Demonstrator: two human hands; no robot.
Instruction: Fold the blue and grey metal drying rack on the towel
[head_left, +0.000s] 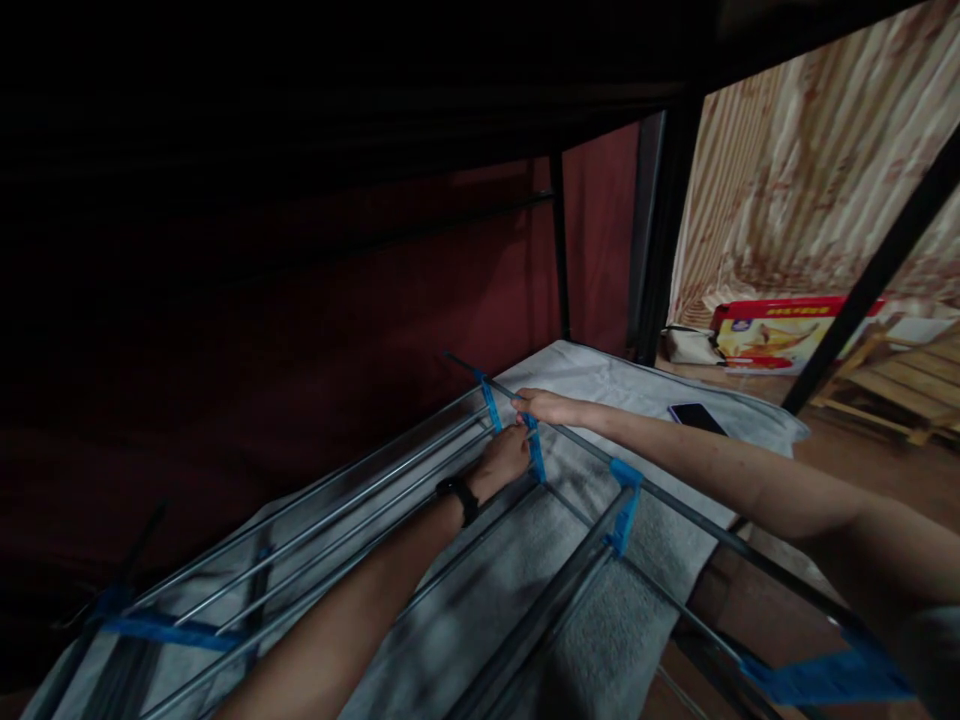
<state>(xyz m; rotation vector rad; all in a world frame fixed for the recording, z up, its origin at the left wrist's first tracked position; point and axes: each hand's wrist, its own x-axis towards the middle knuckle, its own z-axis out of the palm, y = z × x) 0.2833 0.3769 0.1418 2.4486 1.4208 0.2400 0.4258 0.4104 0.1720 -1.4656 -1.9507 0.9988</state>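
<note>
A rack of grey metal tubes [405, 470] with blue plastic brackets lies across a white cloth [495, 570]. My left hand [504, 460], a black watch on its wrist, is closed around the tube side of a blue bracket [536, 455] at the rack's far end. Just above it, my right hand [553, 408] pinches the top of that bracket where a long grey pole [581, 442] passes through. Its fingertips almost meet my left hand. Another blue bracket [622, 510] sits nearer on the same pole. What lies inside my left fingers is partly hidden.
A phone [697, 418] rests on the cloth to the right. Dark upright posts [664, 240] frame this low, dim space, with a dark red wall [450, 260] behind. Beyond are a red and yellow box [780, 335], a wooden slatted piece [892, 385] and a patterned curtain [832, 170].
</note>
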